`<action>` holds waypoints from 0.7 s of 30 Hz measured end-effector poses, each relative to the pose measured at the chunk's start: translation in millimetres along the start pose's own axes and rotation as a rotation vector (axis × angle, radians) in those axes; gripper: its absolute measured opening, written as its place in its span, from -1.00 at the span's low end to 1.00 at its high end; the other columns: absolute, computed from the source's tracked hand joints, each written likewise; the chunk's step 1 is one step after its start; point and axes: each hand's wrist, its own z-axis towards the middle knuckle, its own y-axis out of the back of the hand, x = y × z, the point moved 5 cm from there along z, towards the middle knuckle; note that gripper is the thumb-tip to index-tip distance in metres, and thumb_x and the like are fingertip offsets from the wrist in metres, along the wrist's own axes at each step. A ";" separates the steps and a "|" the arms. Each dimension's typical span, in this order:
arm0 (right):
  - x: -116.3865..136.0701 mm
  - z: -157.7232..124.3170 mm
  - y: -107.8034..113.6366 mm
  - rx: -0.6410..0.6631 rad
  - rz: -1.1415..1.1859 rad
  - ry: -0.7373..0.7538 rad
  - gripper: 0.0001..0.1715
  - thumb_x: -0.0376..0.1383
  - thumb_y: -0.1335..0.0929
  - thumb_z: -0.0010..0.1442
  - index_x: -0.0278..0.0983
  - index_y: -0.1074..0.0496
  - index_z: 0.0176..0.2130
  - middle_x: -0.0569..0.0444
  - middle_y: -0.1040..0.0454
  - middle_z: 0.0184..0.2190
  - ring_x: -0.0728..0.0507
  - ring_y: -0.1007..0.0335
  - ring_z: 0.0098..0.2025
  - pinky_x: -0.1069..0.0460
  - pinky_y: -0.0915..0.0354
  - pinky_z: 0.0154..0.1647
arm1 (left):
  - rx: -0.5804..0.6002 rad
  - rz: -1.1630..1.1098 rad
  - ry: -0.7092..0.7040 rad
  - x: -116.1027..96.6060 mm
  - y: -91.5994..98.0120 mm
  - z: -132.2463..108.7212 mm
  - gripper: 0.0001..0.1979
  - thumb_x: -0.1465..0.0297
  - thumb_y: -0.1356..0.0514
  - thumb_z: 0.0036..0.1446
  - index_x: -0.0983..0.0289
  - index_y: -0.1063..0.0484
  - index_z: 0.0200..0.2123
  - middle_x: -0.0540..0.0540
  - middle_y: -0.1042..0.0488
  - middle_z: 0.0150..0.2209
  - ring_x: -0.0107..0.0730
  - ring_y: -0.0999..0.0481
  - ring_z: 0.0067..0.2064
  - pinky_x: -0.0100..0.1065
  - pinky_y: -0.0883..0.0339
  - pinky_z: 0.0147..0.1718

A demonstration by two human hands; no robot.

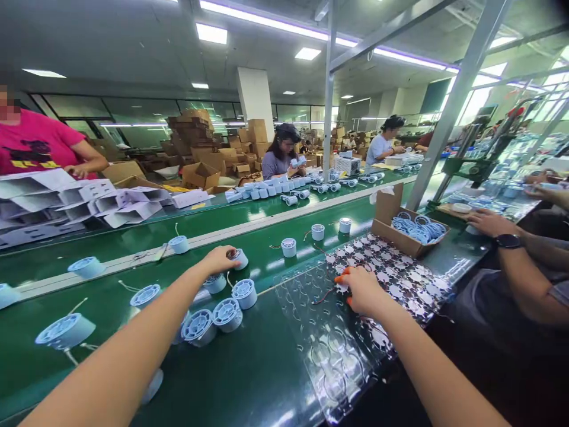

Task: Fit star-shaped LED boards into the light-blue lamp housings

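Observation:
My left hand (220,261) reaches across the green conveyor belt, its fingers closed over the rim of a light blue round plastic housing (240,259). Below that hand stand several more such housings, among them a ribbed one (227,314). Orange covers sit on the fingertips of my right hand (365,289), which is over a clear plastic tray (320,338). Its fingers close around a white star-shaped board (341,288) with thin wires beside it. Many similar boards (400,273) fill the tray's far side. The underside of the right fingers is hidden.
Farther along the belt are housings with reddish tops (288,247). A cardboard box (411,234) of blue rings stands beyond the tray. At right, a co-worker's hand (491,222) works beside a press (471,166). White cartons (80,198) and other people line the far side; a metal post (457,101) rises nearby.

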 end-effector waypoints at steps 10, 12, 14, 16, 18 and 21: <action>4.6 17.6 -12.6 -0.072 -0.017 -0.048 -0.62 -0.44 -0.36 0.11 -0.21 -0.62 -0.10 -0.14 -0.55 -0.09 -0.34 -0.42 0.02 -0.11 -0.24 -0.04 | 0.022 0.191 -0.091 17.9 31.5 -67.6 -0.49 0.18 -0.10 0.18 0.27 -0.29 0.15 0.32 -0.38 0.14 0.01 -0.54 -0.07 -0.08 -0.38 -0.08; -1.3 17.0 -9.1 -0.102 0.002 -0.069 -0.66 -0.35 -0.35 0.18 -0.22 -0.61 -0.07 -0.13 -0.57 -0.10 -0.33 -0.45 0.00 -0.11 -0.27 -0.03 | -0.136 0.221 -0.084 3.0 50.5 -97.5 -0.55 0.10 -0.04 0.25 0.25 -0.35 0.06 0.28 -0.39 0.11 -0.01 -0.54 -0.11 -0.11 -0.39 -0.14; -5.5 15.4 -4.0 -0.141 0.047 -0.083 -0.65 -0.29 -0.33 0.23 -0.22 -0.60 -0.03 -0.12 -0.58 -0.09 -0.29 -0.49 -0.03 -0.08 -0.30 -0.04 | -0.281 0.196 -0.141 -20.8 56.4 -141.0 -0.57 0.02 -0.06 0.26 0.20 -0.38 -0.01 0.18 -0.42 0.05 -0.11 -0.54 -0.17 -0.19 -0.41 -0.22; -5.3 12.6 2.8 -0.214 0.136 -0.104 -0.62 -0.24 -0.31 0.25 -0.22 -0.58 0.00 -0.11 -0.57 -0.09 -0.26 -0.52 -0.10 -0.06 -0.33 -0.10 | -0.312 0.096 -0.243 -47.3 40.3 -189.3 -0.58 0.03 -0.13 0.24 0.18 -0.37 0.00 0.14 -0.42 0.02 -0.20 -0.55 -0.19 -0.26 -0.43 -0.26; 2.6 8.7 8.9 -0.299 0.275 -0.120 -0.60 -0.20 -0.29 0.26 -0.25 -0.55 0.01 -0.11 -0.57 -0.16 -0.24 -0.53 -0.19 -0.06 -0.35 -0.17 | -0.235 -0.004 -0.382 -72.4 5.6 -231.5 -0.63 0.09 -0.22 0.20 0.16 -0.40 -0.01 0.14 -0.43 0.01 -0.23 -0.56 -0.15 -0.29 -0.46 -0.21; 31.3 2.9 10.3 -0.336 0.576 -0.066 -0.55 -0.12 -0.29 0.26 -0.28 -0.43 0.06 -0.02 -0.55 -0.32 -0.20 -0.51 -0.32 -0.05 -0.35 -0.29 | -0.223 -0.107 -0.400 -89.8 -44.7 -264.6 -0.52 0.11 -0.39 0.05 0.19 -0.43 -0.03 0.16 -0.46 -0.02 -0.18 -0.58 -0.18 -0.26 -0.50 -0.23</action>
